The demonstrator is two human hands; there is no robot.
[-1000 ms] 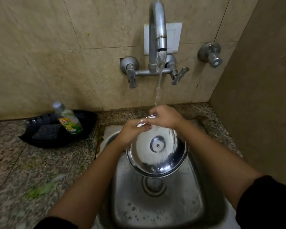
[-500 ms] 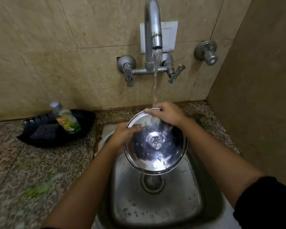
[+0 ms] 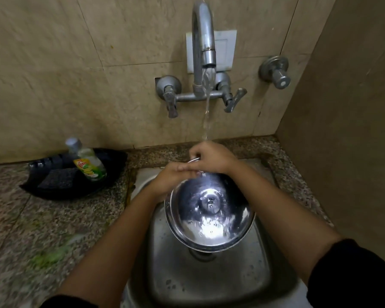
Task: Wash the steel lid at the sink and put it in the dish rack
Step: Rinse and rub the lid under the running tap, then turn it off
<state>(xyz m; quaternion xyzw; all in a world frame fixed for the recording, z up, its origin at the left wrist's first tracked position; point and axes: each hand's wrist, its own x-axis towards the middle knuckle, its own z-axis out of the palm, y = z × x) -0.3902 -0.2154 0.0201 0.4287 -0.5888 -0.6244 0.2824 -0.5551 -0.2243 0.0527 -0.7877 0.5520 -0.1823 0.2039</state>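
Both hands (image 3: 206,162) have closed together, clenched on the steel lid's (image 3: 209,212) far rim, lid hanging below.

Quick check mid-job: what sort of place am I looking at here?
Most likely a home kitchen's dishwashing corner: a steel sink set in a granite counter, a wall-mounted tap running, and a dish soap bottle with a scrub pad.
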